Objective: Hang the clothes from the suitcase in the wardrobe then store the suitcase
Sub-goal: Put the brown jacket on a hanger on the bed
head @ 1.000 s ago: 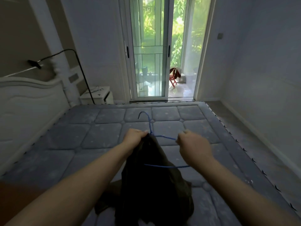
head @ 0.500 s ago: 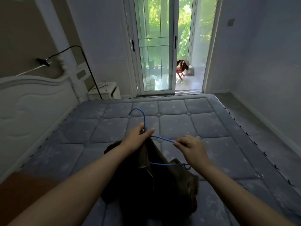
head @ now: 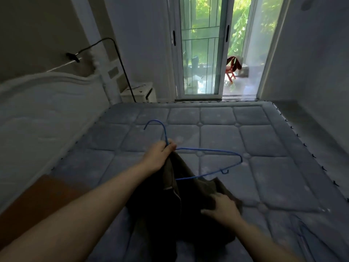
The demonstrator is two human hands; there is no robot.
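The dark garment (head: 181,208) lies bunched on the near mattress (head: 264,140), half threaded on the blue hanger (head: 207,150). The right hand (head: 222,208) has left the hanger's right end and now rests on the cloth, apparently to pull it across; whether it grips is unclear. The left hand (head: 158,156) pinches the hanger's neck.

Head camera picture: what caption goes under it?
Left hand grips blue hanger and dark garment; right hand rests on it.
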